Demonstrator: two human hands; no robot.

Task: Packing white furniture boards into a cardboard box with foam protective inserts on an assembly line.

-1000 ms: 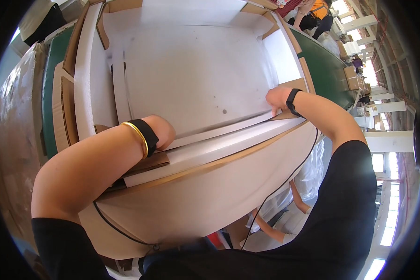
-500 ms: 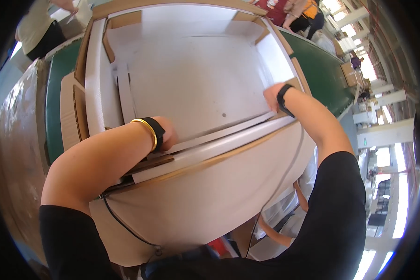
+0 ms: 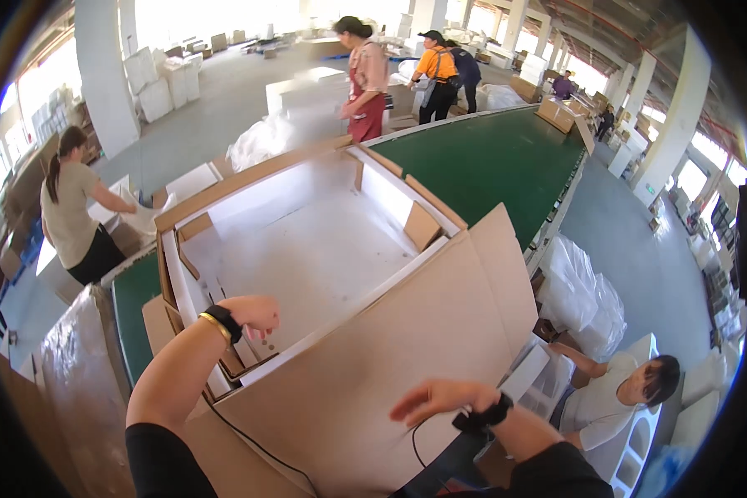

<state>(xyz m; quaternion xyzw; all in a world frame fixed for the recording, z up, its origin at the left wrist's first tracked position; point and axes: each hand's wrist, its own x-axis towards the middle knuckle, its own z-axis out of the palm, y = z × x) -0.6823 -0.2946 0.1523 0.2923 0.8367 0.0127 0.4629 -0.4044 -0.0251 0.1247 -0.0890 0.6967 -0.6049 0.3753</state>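
A large open cardboard box [image 3: 253,174] stands before me, lined with white foam walls [image 3: 390,192] and a pale sheet [image 3: 307,257] on its bottom. Over its near left corner is my left hand [image 3: 256,314], with fingers bent loosely downward and nothing seen in them. My right hand [image 3: 440,402] hangs in front of the lowered near flap [image 3: 398,332], its fingers stretched to the left, empty and slightly blurred. Both wrists wear black bands; a gold bangle [image 3: 213,324] is on the left one. A thin black cable [image 3: 261,446] trails across the flap.
The box rests on a green conveyor belt [image 3: 473,158] running to the far right, with another carton [image 3: 559,114] on it. A co-worker [image 3: 618,394] sits close on my right beside plastic bags [image 3: 579,290]. Other people stand beyond the belt. Wrapped plastic [image 3: 79,344] is at left.
Both hands have come away from the box's near inner edge; the right hand has pulled back toward me. The view has tilted up, showing more of the hall.
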